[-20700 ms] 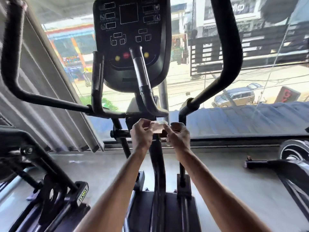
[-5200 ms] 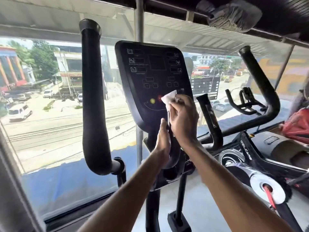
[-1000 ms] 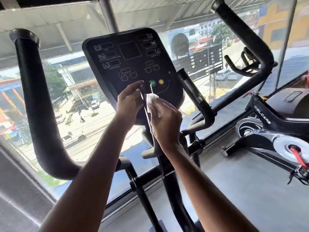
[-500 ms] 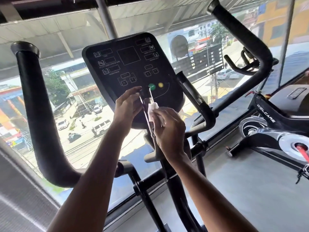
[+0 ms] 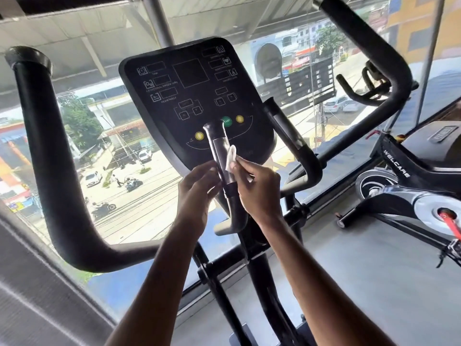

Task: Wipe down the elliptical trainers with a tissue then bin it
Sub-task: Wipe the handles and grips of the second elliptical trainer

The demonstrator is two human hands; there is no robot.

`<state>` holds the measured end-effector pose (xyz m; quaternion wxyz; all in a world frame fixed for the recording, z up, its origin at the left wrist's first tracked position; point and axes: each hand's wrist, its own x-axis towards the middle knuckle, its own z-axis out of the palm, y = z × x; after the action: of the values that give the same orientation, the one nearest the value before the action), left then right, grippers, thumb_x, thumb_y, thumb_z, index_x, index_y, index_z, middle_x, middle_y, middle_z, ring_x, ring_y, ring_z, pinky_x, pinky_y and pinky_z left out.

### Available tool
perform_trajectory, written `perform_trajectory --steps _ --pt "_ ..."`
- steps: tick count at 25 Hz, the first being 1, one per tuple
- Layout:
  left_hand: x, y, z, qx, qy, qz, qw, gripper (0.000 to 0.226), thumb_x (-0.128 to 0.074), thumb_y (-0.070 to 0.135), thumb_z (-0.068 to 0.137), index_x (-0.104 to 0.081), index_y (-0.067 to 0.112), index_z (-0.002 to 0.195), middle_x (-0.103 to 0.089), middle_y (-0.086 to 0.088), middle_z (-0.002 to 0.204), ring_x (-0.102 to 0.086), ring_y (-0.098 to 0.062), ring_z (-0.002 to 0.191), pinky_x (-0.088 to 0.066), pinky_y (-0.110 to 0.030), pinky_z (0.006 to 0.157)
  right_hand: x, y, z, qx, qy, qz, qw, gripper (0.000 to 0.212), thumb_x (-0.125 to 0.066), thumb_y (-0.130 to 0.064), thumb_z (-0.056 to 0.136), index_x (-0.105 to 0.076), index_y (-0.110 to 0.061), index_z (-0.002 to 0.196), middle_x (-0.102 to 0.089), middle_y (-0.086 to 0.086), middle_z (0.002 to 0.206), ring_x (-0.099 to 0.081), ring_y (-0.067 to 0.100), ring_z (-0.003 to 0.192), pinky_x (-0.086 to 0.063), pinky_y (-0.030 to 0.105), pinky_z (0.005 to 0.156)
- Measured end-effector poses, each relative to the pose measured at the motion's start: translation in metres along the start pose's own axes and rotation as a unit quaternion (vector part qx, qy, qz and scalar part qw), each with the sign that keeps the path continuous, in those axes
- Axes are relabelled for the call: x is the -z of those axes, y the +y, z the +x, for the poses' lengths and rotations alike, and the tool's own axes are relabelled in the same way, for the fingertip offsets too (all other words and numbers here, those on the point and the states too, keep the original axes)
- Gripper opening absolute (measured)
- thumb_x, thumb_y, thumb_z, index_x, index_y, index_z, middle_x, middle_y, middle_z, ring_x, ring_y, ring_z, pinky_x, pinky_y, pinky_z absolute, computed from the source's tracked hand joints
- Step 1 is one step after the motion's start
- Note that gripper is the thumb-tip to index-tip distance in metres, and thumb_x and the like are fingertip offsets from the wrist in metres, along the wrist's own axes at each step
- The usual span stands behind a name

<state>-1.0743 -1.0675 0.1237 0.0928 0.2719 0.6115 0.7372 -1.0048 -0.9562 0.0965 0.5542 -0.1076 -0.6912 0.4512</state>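
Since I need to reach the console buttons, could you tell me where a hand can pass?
Open: the gap between the left bar and the console, and between the middle grip and the right grip. Bare floor lies between the post and the bike. Crowded: the middle grip, where the left hand, right hand and tissue meet.

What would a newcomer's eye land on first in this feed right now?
The black console fills the upper middle, its green and yellow buttons bright against the sunlit street beyond. Just below, the right hand holds a white tissue against the short inner handle, the left hand touching it from the other side. A thick black handlebar sweeps down the left.
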Motion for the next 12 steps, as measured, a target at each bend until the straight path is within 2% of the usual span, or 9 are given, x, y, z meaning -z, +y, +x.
perform_trajectory --steps 1,2,3,5,7,9,12 --pt "0.002 -0.004 -0.006 0.016 0.003 -0.025 1.0 0.021 -0.057 0.003 0.101 -0.075 0.01 0.109 -0.071 -0.012 0.093 -0.066 -0.024 0.091 -0.054 -0.033 0.09 -0.001 -0.005 -0.004 0.035 0.019 -0.023 0.999 0.02 -0.066 -0.017 0.097 -0.077 -0.005 0.11 -0.078 0.001 0.106 -0.07 0.0 0.096 -0.052 0.012 0.085" --pt "0.003 -0.009 -0.011 0.027 0.002 -0.031 0.999 0.021 -0.057 0.004 0.101 -0.074 0.01 0.11 -0.072 -0.01 0.092 -0.066 -0.023 0.091 -0.053 -0.033 0.088 -0.004 -0.005 -0.009 0.062 0.026 -0.036 0.997 0.025 -0.067 -0.015 0.097 -0.074 -0.004 0.118 -0.074 0.005 0.116 -0.069 0.005 0.107 -0.05 0.01 0.091" --pt "0.002 -0.014 -0.017 0.038 -0.002 -0.03 0.999 0.02 -0.056 0.005 0.102 -0.074 0.01 0.111 -0.072 -0.008 0.092 -0.066 -0.023 0.09 -0.053 -0.032 0.085 -0.004 -0.007 -0.012 0.073 0.029 -0.045 0.996 0.027 -0.067 -0.017 0.097 -0.073 -0.005 0.12 -0.074 0.005 0.117 -0.07 0.008 0.107 -0.05 0.009 0.091" --pt "0.001 -0.024 -0.026 0.064 -0.017 -0.025 0.997 0.019 -0.055 0.009 0.103 -0.071 0.005 0.113 -0.072 -0.009 0.095 -0.066 -0.026 0.091 -0.053 -0.031 0.08 -0.006 -0.013 -0.006 0.066 0.028 -0.057 0.996 0.024 -0.065 -0.023 0.098 -0.076 -0.01 0.115 -0.078 0.005 0.105 -0.074 0.012 0.094 -0.047 0.002 0.08" --pt "-0.001 -0.031 -0.034 0.086 -0.031 -0.028 0.995 0.022 -0.053 0.013 0.105 -0.069 -0.001 0.111 -0.068 -0.012 0.096 -0.064 -0.028 0.091 -0.051 -0.03 0.081 -0.01 -0.017 0.005 0.09 0.027 -0.07 0.993 0.025 -0.065 -0.02 0.098 -0.075 -0.008 0.117 -0.076 0.007 0.111 -0.074 0.016 0.097 -0.054 0.013 0.085" --pt "-0.001 -0.036 -0.039 0.077 -0.043 -0.027 0.996 0.022 -0.051 0.013 0.106 -0.069 0.005 0.097 -0.065 -0.009 0.086 -0.06 -0.022 0.081 -0.049 -0.028 0.078 -0.013 -0.013 0.004 0.158 0.027 -0.148 0.976 0.029 -0.065 -0.015 0.097 -0.071 -0.005 0.123 -0.07 0.01 0.127 -0.069 0.021 0.112 -0.052 0.025 0.099" --pt "0.004 -0.047 -0.043 0.019 -0.065 0.021 0.997 0.032 -0.051 0.015 0.105 -0.063 0.016 0.075 -0.058 -0.005 0.075 -0.052 -0.019 0.076 -0.044 -0.033 0.078 -0.006 -0.011 0.009 0.283 -0.06 -0.265 0.92 0.026 -0.061 -0.014 0.1 -0.07 -0.007 0.124 -0.063 0.008 0.136 -0.059 0.024 0.121 -0.046 0.025 0.105"
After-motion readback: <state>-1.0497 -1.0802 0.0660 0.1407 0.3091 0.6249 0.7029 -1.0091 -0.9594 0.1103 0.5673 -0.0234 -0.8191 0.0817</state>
